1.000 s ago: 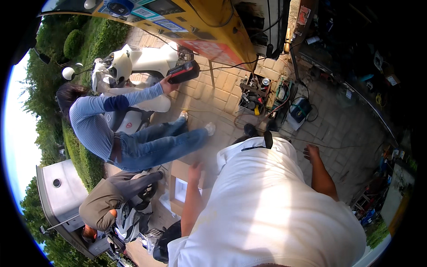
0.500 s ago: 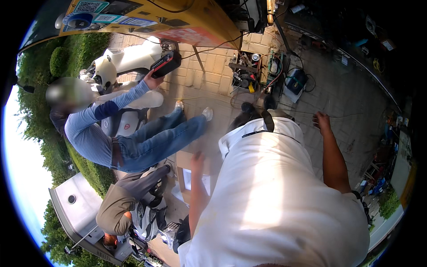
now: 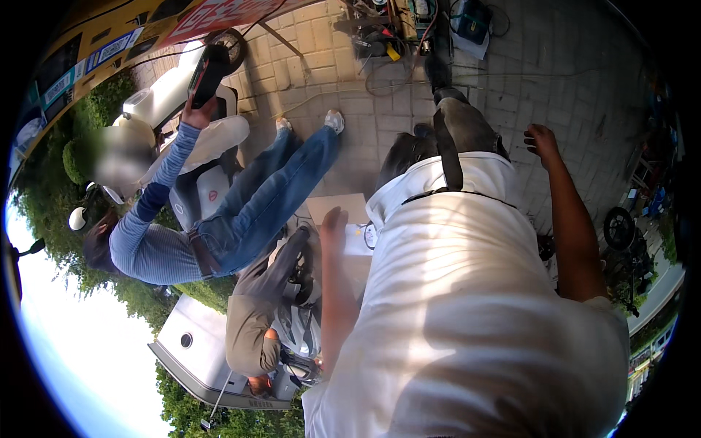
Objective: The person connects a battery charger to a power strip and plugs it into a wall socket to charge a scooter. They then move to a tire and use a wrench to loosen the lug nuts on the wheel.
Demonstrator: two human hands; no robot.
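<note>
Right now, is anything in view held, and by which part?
Nothing visible in the left grip or right grip. The person in the striped top holds a dark boxy case by its lower end in the picture.

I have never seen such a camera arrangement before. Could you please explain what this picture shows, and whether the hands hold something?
There is no machine: these are a person's bare hands. A fisheye camera, the left of two worn on the head, looks down, so straight edges bend. The right hand hangs above grey-tan block paving, seemingly empty. The left hand appears before a brown cardboard box; I see nothing held, and cannot tell whether it touches. Farther ahead are a cluster of dark metal tools and a dark teal case on a white sheet. A co-worker in a blue striped top holds a black boxy device.
</note>
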